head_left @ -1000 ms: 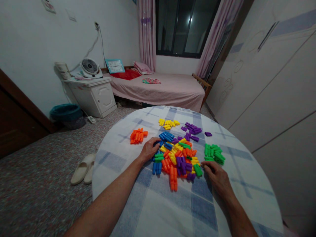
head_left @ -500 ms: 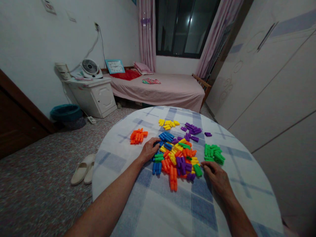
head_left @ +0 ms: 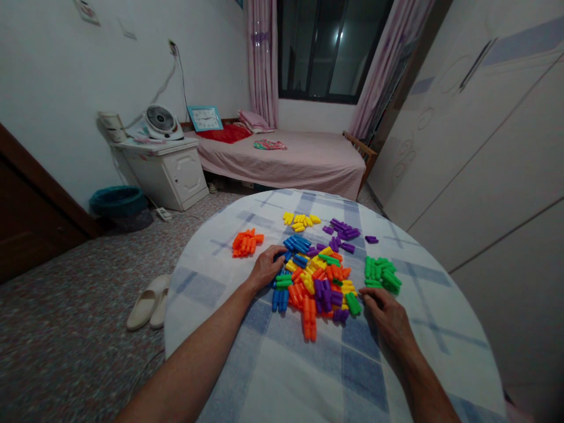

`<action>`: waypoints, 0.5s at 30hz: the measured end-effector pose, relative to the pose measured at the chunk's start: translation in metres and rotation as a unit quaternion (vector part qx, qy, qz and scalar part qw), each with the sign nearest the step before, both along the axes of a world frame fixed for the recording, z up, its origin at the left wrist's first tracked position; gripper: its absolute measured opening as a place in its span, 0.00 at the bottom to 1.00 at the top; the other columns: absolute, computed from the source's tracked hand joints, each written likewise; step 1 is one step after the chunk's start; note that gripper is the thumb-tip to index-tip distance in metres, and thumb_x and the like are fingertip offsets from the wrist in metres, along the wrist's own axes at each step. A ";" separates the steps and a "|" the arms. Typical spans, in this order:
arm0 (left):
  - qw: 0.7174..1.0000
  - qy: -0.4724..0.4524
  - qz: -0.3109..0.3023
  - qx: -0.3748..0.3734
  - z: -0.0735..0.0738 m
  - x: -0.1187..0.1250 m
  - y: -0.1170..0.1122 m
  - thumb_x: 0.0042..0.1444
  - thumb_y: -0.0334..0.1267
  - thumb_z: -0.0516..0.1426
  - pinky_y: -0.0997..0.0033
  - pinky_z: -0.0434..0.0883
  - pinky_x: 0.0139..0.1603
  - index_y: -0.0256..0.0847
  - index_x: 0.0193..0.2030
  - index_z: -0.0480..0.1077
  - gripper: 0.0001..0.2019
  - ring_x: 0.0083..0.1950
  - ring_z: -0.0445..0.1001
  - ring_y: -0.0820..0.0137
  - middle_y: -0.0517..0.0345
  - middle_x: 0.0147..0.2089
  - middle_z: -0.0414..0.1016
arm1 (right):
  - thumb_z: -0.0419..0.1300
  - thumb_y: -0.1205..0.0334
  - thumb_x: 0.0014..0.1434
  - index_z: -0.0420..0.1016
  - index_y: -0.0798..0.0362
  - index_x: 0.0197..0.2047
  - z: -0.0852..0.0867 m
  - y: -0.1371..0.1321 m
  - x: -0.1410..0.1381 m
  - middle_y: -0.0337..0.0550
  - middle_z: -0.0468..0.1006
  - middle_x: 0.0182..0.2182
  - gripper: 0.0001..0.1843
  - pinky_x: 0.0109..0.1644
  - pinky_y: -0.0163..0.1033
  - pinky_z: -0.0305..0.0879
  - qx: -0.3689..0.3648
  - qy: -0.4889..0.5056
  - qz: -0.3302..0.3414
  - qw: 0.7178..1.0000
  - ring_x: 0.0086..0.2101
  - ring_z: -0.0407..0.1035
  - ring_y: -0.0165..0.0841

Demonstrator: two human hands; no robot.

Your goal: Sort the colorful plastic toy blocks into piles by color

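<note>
A mixed heap of plastic building pieces (head_left: pixel 308 288) in orange, yellow, purple, green and blue lies between my hands. My left hand (head_left: pixel 266 268) rests at the heap's left edge, fingers apart and bent beside the blue pieces (head_left: pixel 296 243); I see nothing held in it. On the other side, my right hand (head_left: pixel 388 312) lies low on the cloth, its loosely stretched fingertips near a green piece (head_left: pixel 353 304) and apart from it. Sorted by colour around the heap are an orange pile (head_left: pixel 247 243), yellow pieces (head_left: pixel 301 221), purple pieces (head_left: pixel 345 230) and a green pile (head_left: pixel 382 274).
The round table (head_left: pixel 211 346) wears a blue-and-white checked cloth. Behind it is a bed (head_left: pixel 308 153) with a pink sheet. To the left are a white cabinet (head_left: pixel 185 176) with a fan (head_left: pixel 161 120), a bin (head_left: pixel 118 201) and slippers (head_left: pixel 143 305). A wardrobe (head_left: pixel 493 129) stands right.
</note>
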State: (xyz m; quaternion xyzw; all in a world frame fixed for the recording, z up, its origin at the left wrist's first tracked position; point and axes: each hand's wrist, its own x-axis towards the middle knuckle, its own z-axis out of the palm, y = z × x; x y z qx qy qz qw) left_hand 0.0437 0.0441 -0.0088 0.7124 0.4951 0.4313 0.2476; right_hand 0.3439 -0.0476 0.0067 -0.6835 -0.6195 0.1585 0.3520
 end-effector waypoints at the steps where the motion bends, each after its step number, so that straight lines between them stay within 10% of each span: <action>1: 1.000 -0.001 -0.001 0.001 0.000 0.000 0.000 0.53 0.31 0.52 0.65 0.67 0.55 0.40 0.44 0.72 0.13 0.50 0.71 0.68 0.54 0.46 0.75 | 0.49 0.51 0.52 0.76 0.51 0.36 0.000 0.000 0.000 0.44 0.77 0.36 0.18 0.45 0.42 0.62 -0.001 0.000 0.001 1.000 0.39 0.70 0.38; 15: 1.000 0.002 -0.004 0.005 -0.001 0.000 0.000 0.54 0.31 0.52 0.65 0.67 0.55 0.41 0.45 0.72 0.13 0.51 0.71 0.68 0.55 0.47 0.74 | 0.49 0.52 0.52 0.76 0.51 0.35 0.001 -0.001 0.000 0.44 0.77 0.36 0.18 0.43 0.42 0.62 -0.003 -0.006 0.002 1.000 0.38 0.70 0.38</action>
